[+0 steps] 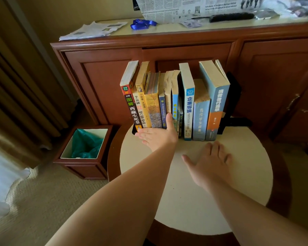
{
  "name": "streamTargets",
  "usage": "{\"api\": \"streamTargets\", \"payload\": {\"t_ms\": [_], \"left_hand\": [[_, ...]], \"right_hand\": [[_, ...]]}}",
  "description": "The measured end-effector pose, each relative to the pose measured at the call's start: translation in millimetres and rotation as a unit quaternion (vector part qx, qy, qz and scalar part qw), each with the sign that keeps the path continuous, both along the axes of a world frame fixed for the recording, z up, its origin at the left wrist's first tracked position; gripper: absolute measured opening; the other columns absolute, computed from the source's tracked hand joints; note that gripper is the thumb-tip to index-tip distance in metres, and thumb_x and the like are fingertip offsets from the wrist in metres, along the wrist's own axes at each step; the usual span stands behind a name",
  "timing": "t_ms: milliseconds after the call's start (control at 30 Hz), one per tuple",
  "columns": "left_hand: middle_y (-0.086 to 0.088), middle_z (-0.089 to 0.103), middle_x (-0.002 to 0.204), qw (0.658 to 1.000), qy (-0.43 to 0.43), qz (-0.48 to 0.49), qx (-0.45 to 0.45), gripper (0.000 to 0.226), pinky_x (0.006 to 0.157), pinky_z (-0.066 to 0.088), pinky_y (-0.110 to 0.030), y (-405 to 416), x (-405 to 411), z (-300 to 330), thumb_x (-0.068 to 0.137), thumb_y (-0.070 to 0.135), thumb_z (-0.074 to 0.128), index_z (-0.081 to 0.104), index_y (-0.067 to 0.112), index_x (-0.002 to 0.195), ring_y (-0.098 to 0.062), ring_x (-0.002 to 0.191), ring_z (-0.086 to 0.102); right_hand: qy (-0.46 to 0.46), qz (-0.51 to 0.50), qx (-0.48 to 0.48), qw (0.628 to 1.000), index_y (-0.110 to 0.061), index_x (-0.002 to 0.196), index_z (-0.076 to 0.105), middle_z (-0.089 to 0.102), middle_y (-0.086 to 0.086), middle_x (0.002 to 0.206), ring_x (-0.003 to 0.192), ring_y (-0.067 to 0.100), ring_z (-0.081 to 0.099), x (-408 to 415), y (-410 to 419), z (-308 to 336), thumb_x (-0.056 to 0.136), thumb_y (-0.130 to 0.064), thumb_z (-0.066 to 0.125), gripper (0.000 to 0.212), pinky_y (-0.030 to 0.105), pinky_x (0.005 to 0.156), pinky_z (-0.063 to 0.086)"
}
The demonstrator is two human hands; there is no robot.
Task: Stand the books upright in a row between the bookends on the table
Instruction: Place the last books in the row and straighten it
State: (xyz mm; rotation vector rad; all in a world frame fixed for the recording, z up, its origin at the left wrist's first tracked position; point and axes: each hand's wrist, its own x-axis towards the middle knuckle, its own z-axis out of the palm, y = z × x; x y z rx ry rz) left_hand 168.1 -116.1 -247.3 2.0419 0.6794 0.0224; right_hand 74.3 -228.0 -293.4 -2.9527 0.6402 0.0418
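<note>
The books (174,102) stand in a row at the far edge of the round bench (194,192), spines toward us, against the cabinet (100,77) behind. They run from a black-spined volume on the left to a tall blue one on the right, which leans on the right bookend (233,96). The leftmost few tilt slightly, and only a dark foot of the left bookend (134,130) shows beneath them.

The left hand (158,137) lies flat with fingers spread and straight, its fingertips at the foot of the left books and its thumb up against a blue spine, likely squaring the row and keeping the leaners from sliding. The right hand (208,162) rests palm down on the bench just in front of the right-hand books, fingers spread, holding nothing; it seems simply to steady things.

To me the row looks nearly finished, needing only straightening.

Beside the bench sits a bin (84,148) with a green liner; newspapers (92,30) lie on the cabinet top.
</note>
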Motion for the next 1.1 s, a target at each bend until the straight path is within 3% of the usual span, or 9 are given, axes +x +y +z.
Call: {"api": "streamTargets", "payload": {"t_ms": [167, 300, 500, 633, 800, 933, 1100], "left_hand": [[-0.028, -0.016, 0.17, 1.0, 0.001, 0.007, -0.003, 0.147, 0.129, -0.007, -0.046, -3, 4, 2, 0.059, 0.097, 0.006, -0.016, -0.011, 0.158, -0.033, 0.16, -0.015], [-0.029, -0.015, 0.17, 1.0, -0.004, 0.016, -0.001, 0.16, 0.13, -0.005, -0.046, -5, 10, 2, 0.046, 0.103, -0.011, -0.015, -0.01, 0.158, -0.034, 0.161, -0.013], [-0.03, -0.014, 0.17, 1.0, 0.0, 0.02, -0.004, 0.152, 0.129, -0.005, -0.045, -7, 16, 2, 0.052, 0.098, -0.001, -0.014, -0.01, 0.159, -0.035, 0.161, -0.009], [-0.029, -0.015, 0.17, 1.0, 0.001, 0.028, -0.01, 0.14, 0.13, -0.004, -0.045, -7, 19, 0, 0.07, 0.095, 0.016, -0.014, -0.009, 0.159, -0.035, 0.161, -0.009], [-0.029, -0.016, 0.17, 0.999, -0.006, 0.031, -0.028, 0.143, 0.13, -0.005, -0.045, -6, 19, 2, 0.063, 0.094, 0.013, -0.014, -0.009, 0.159, -0.034, 0.161, -0.01], [-0.029, -0.016, 0.17, 1.0, 0.0, 0.018, -0.02, 0.134, 0.13, -0.006, -0.045, -3, 18, 1, 0.081, 0.092, 0.028, -0.015, -0.009, 0.159, -0.034, 0.161, -0.011], [-0.028, -0.016, 0.17, 0.999, -0.012, -0.05, 0.018, 0.117, 0.129, -0.006, -0.044, 14, 1, -14, 0.095, 0.08, 0.028, -0.014, -0.006, 0.16, -0.033, 0.161, -0.012]], "right_hand": [[0.0, 0.0, -0.004, 1.0, -0.006, 0.164, 0.014, 0.009, 0.017, 0.173, 0.159, 0.032, 0.004, 0, 0, 0, 0.088, -0.088, 0.02, 0.112, 0.055, 0.126, 0.007], [0.004, -0.001, -0.005, 1.0, -0.005, 0.164, 0.013, 0.008, 0.017, 0.173, 0.159, 0.032, 0.003, 0, 0, -1, 0.088, -0.088, 0.02, 0.112, 0.055, 0.127, 0.006], [0.005, 0.0, -0.006, 1.0, -0.006, 0.164, 0.013, 0.009, 0.017, 0.173, 0.159, 0.032, 0.003, 1, 0, 0, 0.088, -0.088, 0.02, 0.112, 0.055, 0.127, 0.007], [0.006, -0.001, -0.004, 1.0, -0.006, 0.164, 0.012, 0.007, 0.016, 0.173, 0.159, 0.031, 0.002, 1, 0, -1, 0.088, -0.088, 0.02, 0.113, 0.054, 0.126, 0.005], [0.003, 0.001, -0.001, 1.0, -0.006, 0.164, 0.013, 0.007, 0.017, 0.173, 0.159, 0.031, 0.002, 1, -1, -3, 0.087, -0.089, 0.019, 0.113, 0.054, 0.126, 0.006], [0.001, 0.003, -0.002, 1.0, -0.006, 0.164, 0.013, 0.007, 0.017, 0.173, 0.159, 0.032, 0.003, 0, -1, 0, 0.088, -0.088, 0.02, 0.113, 0.054, 0.126, 0.006], [-0.009, -0.001, -0.003, 1.0, -0.006, 0.162, 0.018, 0.013, 0.016, 0.172, 0.159, 0.031, 0.006, -2, 1, 2, 0.087, -0.088, 0.026, 0.111, 0.054, 0.126, 0.008]]}}
